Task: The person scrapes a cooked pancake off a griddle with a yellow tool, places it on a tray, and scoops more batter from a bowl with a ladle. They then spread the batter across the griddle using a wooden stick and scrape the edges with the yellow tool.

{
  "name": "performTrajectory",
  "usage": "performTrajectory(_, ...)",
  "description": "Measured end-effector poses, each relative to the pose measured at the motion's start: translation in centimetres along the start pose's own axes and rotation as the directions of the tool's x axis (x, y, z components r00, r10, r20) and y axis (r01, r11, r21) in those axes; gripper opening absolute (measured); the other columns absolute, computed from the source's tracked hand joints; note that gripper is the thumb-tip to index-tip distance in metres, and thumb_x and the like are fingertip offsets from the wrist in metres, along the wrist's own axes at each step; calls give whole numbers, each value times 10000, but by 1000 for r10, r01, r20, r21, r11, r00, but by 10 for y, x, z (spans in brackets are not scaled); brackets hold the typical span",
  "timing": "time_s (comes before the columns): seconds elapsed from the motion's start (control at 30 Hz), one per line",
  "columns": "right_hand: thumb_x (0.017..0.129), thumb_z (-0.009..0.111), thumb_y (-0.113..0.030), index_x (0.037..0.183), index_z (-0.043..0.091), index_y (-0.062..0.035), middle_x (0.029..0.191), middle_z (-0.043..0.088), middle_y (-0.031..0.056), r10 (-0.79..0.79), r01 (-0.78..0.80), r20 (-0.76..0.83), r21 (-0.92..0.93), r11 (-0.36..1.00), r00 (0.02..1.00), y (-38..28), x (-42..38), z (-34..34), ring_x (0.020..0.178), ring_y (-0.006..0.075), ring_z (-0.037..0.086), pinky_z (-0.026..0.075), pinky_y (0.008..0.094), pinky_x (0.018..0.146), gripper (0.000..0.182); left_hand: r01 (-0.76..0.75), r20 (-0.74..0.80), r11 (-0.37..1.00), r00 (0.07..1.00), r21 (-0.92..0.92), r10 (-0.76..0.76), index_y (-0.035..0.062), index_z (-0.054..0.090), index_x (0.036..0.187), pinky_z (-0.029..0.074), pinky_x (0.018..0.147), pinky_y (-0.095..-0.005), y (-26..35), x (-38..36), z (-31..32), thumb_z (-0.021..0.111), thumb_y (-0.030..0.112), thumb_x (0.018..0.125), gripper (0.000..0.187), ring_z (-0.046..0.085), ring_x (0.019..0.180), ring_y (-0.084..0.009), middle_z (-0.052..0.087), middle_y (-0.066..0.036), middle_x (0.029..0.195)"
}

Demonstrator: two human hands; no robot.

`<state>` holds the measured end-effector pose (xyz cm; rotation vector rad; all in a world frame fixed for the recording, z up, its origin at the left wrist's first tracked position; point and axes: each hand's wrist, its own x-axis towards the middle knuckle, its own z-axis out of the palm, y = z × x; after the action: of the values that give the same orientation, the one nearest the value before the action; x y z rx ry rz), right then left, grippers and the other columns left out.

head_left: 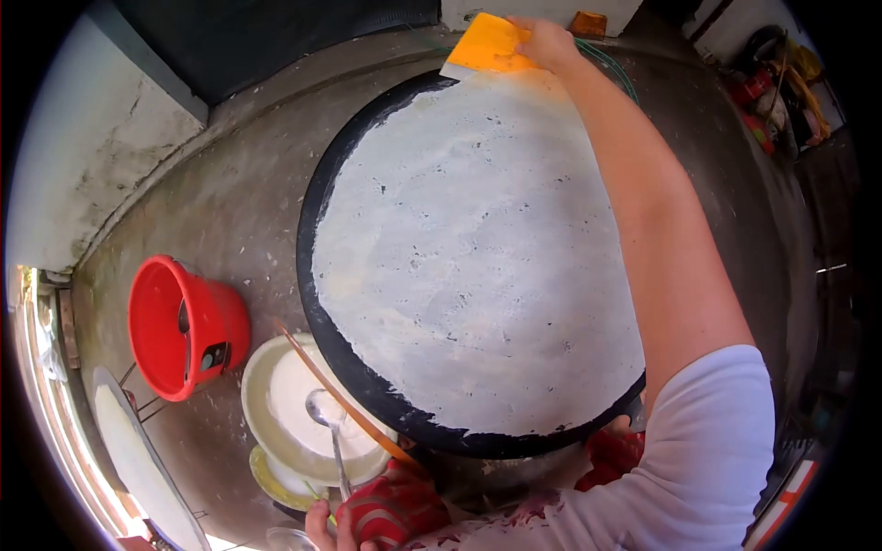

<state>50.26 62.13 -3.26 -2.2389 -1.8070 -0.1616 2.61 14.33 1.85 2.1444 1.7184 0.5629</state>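
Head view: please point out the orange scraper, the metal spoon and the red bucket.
Orange scraper (pixel 489 44): head view, middle of its orange body.
Metal spoon (pixel 324 406): head view, on its bowl.
Red bucket (pixel 223 310): head view, on its outer wall.

The round black griddle (pixel 432 439) lies flat, its rim bare along the left and near sides. A thin white batter layer (pixel 478 248) covers most of the griddle, pitted with small dark gaps, ragged at the border and faintly streaked. The flat yellow scraper (pixel 496 44), pale along its lower edge, is tilted at the griddle's far edge.
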Motion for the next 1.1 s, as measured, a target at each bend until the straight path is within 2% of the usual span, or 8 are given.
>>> performTrajectory(0.2, 754, 605, 37, 1185, 553, -199, 1132, 581, 74, -492, 397, 95, 471, 788, 865, -181, -28, 4, 1008, 223, 563, 444, 295, 905, 495, 26, -5, 1000, 1000, 16, -26, -37, 528, 1150, 309, 955, -487, -1, -9, -3, 376, 322, 912, 456, 381, 1142, -407, 404, -244, 1240)
performTrajectory(0.47, 666, 649, -60, 1022, 627, -181, 940, 641, 33, -970, 809, 223, 549, 208, 98, -302, -202, -85, 903, 247, 593, 469, 340, 750, 376, -3, -5, 1000, 1000, -30, 3, -19, 510, 1171, 297, 950, -494, -1, -36, -15, 407, 343, 906, 461, 371, 1134, -419, 396, -249, 1249)
performTrajectory(0.53, 713, 564, -146, 824, 628, -167, 768, 584, 8, -995, 922, -104, 383, -48, -8, -296, -254, -85, 805, 197, 575, 439, 323, 686, 130, -14, -50, 999, 999, -49, 11, 4, 508, 1184, 290, 951, -491, 0, -47, -16, 417, 349, 902, 455, 364, 1137, -414, 375, -248, 1266)
performTrajectory(0.67, 744, 538, -185, 817, 563, -157, 685, 505, 10, -819, 950, -513, 292, 114, 256, -235, -319, -121, 665, 164, 533, 407, 286, 633, 82, 18, -43, 998, 999, -58, -20, 21, 476, 1225, 266, 970, -494, -1, -69, -26, 427, 386, 889, 498, 323, 1176, -413, 350, -233, 1293)
performTrajectory(0.73, 729, 594, -201, 929, 578, -144, 738, 554, 24, -800, 862, -323, 229, 452, 505, -183, -333, -146, 652, 164, 545, 410, 271, 599, 209, 1, -83, 996, 996, -89, -9, -22, 481, 1179, 268, 964, -491, -1, -75, -25, 430, 305, 867, 455, 330, 1173, -411, 346, -250, 1280)
performTrajectory(0.83, 777, 616, -228, 1032, 513, -82, 841, 613, 126, -252, 316, -201, 432, 845, 947, -95, -343, -159, 695, 302, 601, 475, 391, 601, 312, -43, -111, 991, 993, -124, 29, -67, 500, 1124, 277, 959, -432, 3, -80, -26, 422, 201, 869, 378, 335, 1188, -356, 329, -232, 1304)
performTrajectory(0.97, 725, 662, -218, 1009, 546, -7, 898, 631, 158, 480, -225, -227, 666, 711, 848, 71, -355, -138, 819, 273, 624, 482, 324, 722, 373, -90, -184, 985, 981, -150, 61, -72, 504, 1114, 296, 955, -412, 2, -91, -24, 413, 159, 863, 353, 361, 1169, -334, 344, -218, 1301)
performTrajectory(1.1, 676, 677, -196, 1010, 554, 1, 936, 631, 161, 698, -556, -113, 521, 648, 707, 143, -413, -148, 851, 275, 621, 476, 337, 753, 406, -98, -245, 988, 967, -120, 66, -74, 498, 1118, 331, 948, -391, -5, -101, -19, 402, 132, 872, 335, 400, 1145, -316, 348, -192, 1306)
